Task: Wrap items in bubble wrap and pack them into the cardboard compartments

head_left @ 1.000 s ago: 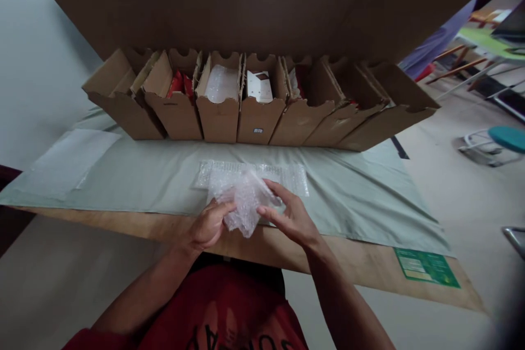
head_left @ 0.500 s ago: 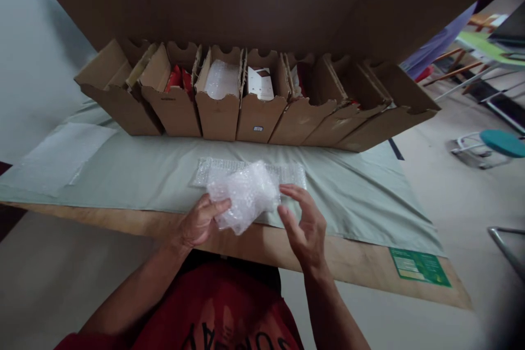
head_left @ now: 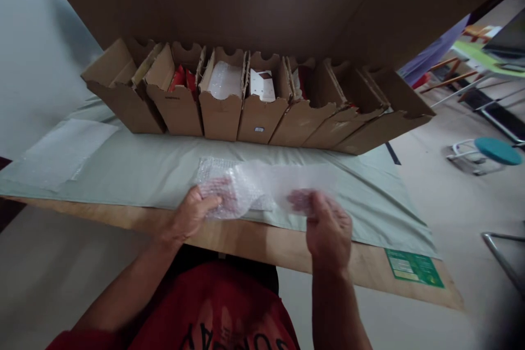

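A strip of bubble wrap stretches between my two hands above the front of the table. My left hand pinches its left end, thumb on top and fingers showing through the clear plastic. At the right end my right hand grips the wrap, its fingers partly behind the film and blurred by motion. Beneath the held strip, another piece of bubble wrap lies flat on the pale green cloth. Part of that lower piece is hidden.
Several cardboard bins stand in a row at the back, some with red packets, bubble wrap or a white card inside. Flat bubble wrap sheets lie at the left. A green leaflet sits at the right front edge; a teal stool stands beyond.
The crumpled bubble wrap has been pulled out into a longer strip. My right hand, open and beside it before, has closed on its end and moved right. My left hand keeps its grip.
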`<state>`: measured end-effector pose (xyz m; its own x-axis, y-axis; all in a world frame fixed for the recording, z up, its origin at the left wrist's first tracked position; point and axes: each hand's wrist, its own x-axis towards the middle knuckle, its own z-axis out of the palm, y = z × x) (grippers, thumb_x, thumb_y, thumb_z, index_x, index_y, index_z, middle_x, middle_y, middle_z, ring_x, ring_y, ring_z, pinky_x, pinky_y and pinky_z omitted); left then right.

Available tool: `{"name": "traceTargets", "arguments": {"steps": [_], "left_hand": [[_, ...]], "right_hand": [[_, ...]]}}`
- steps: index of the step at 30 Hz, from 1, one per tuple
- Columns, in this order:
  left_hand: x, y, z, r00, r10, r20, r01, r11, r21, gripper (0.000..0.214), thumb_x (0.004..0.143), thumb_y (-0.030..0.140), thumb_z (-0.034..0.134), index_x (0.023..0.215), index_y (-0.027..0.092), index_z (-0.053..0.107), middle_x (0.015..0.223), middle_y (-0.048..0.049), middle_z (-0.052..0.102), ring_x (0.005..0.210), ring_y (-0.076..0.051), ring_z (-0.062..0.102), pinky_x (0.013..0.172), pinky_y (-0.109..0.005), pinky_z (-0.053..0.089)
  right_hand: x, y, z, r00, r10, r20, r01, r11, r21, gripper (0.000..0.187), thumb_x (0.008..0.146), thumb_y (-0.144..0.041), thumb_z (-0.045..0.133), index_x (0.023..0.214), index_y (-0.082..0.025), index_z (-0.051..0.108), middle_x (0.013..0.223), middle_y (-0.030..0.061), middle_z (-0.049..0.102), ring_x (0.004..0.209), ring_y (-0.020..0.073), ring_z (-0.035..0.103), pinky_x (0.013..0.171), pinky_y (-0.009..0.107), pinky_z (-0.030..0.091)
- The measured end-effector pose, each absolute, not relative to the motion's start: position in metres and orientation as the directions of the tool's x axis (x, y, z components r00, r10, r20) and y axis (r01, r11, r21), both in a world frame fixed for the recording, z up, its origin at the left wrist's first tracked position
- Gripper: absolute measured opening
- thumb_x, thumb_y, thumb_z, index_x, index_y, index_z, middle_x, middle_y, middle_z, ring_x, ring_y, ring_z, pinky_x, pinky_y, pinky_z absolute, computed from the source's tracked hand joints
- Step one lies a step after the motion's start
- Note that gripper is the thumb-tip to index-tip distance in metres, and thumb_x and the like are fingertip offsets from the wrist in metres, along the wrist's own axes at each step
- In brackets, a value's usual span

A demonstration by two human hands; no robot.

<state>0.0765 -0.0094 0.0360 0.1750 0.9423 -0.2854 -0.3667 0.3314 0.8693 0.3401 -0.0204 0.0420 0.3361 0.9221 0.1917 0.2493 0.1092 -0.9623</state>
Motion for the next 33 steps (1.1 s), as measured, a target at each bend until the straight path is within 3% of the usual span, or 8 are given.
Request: {"name": "traceTargets", "arguments": {"steps": [6, 10, 14, 18, 21, 24, 29, 33], "left_hand": [[0.030, 0.019, 0.049, -0.064, 0.966, -0.252, -0.060, 0.248, 0.967, 0.045, 0.064, 0.031, 0.076, 0.106, 0.014, 0.073, 0.071, -0.0004, 0.073, 0.062, -0.018, 0.065, 0.062, -0.028, 0.052], [0.023, 0.028, 0.030, -0.112, 0.971, -0.212, 0.471, 0.240, 0.849, 0.045, 0.074, 0.028, 0.067, 0.117, 0.015, 0.070, 0.069, 0.0001, 0.068, 0.067, -0.022, 0.065, 0.066, -0.031, 0.052], [0.020, 0.028, 0.018, -0.159, 0.987, -0.012, 0.871, 0.146, 0.469, 0.060, 0.088, 0.029, 0.059, 0.145, 0.012, 0.054, 0.110, -0.0169, 0.072, 0.100, -0.035, 0.069, 0.086, -0.047, 0.054], [0.032, 0.030, 0.024, -0.022, 0.937, 0.349, 0.913, -0.123, 0.388, 0.052, 0.096, 0.031, 0.053, 0.146, 0.015, 0.053, 0.145, -0.0217, 0.057, 0.133, -0.039, 0.054, 0.110, -0.056, 0.045], [0.062, 0.028, 0.017, 0.270, 0.889, 0.370, 0.831, -0.409, 0.377, 0.047, 0.098, 0.031, 0.055, 0.144, 0.021, 0.057, 0.159, -0.0154, 0.047, 0.148, -0.037, 0.040, 0.120, -0.056, 0.036], [0.093, 0.022, -0.004, 0.522, 0.832, 0.191, 0.732, -0.551, 0.401, 0.050, 0.097, 0.037, 0.062, 0.144, 0.023, 0.057, 0.162, -0.0144, 0.045, 0.153, -0.037, 0.034, 0.124, -0.059, 0.030], [0.105, 0.019, -0.031, 0.601, 0.795, 0.076, 0.703, -0.572, 0.422, 0.060, 0.097, 0.042, 0.064, 0.151, 0.022, 0.049, 0.165, -0.0177, 0.040, 0.155, -0.039, 0.030, 0.125, -0.065, 0.023], [0.101, 0.022, -0.035, 0.607, 0.789, 0.088, 0.685, -0.577, 0.445, 0.061, 0.098, 0.049, 0.060, 0.152, 0.023, 0.048, 0.165, -0.0164, 0.039, 0.156, -0.037, 0.029, 0.127, -0.062, 0.020]], "right_hand": [[0.396, 0.016, 0.031, 0.462, 0.839, 0.288, 0.451, 0.057, -0.890, 0.030, 0.087, -0.050, 0.066, 0.079, -0.021, 0.070, 0.071, 0.0027, 0.068, 0.066, 0.0200, 0.062, 0.064, 0.033, 0.050], [0.405, 0.037, 0.007, 0.333, 0.898, 0.289, 0.741, -0.060, -0.669, 0.028, 0.080, -0.050, 0.063, 0.079, -0.022, 0.069, 0.068, 0.0057, 0.066, 0.065, 0.0241, 0.059, 0.065, 0.038, 0.048], [0.417, 0.050, 0.012, 0.245, 0.885, 0.397, 0.864, -0.013, -0.504, 0.037, 0.077, -0.050, 0.067, 0.097, -0.020, 0.072, 0.091, 0.0157, 0.072, 0.080, 0.0335, 0.064, 0.076, 0.050, 0.050], [0.416, 0.075, 0.083, -0.030, 0.792, 0.609, 0.920, 0.260, -0.294, 0.029, 0.094, -0.045, 0.059, 0.108, -0.023, 0.071, 0.111, 0.0150, 0.073, 0.103, 0.0348, 0.066, 0.089, 0.053, 0.052], [0.383, 0.121, 0.152, -0.267, 0.732, 0.627, 0.844, 0.492, -0.215, 0.021, 0.098, -0.034, 0.058, 0.107, -0.024, 0.073, 0.109, 0.0091, 0.076, 0.102, 0.0284, 0.069, 0.093, 0.045, 0.053], [0.336, 0.186, 0.196, -0.500, 0.763, 0.409, 0.785, 0.599, -0.158, 0.023, 0.095, -0.025, 0.056, 0.103, -0.021, 0.078, 0.104, 0.0056, 0.078, 0.095, 0.0243, 0.071, 0.087, 0.038, 0.053], [0.280, 0.272, 0.198, -0.574, 0.771, -0.276, 0.792, 0.609, 0.053, 0.023, 0.085, -0.016, 0.062, 0.095, -0.017, 0.082, 0.089, 0.0058, 0.079, 0.080, 0.0205, 0.071, 0.074, 0.030, 0.050], [0.266, 0.286, 0.174, -0.474, 0.790, -0.389, 0.785, 0.579, 0.219, 0.020, 0.081, -0.017, 0.067, 0.095, -0.015, 0.082, 0.087, 0.0130, 0.079, 0.077, 0.0261, 0.073, 0.068, 0.033, 0.052]]}}
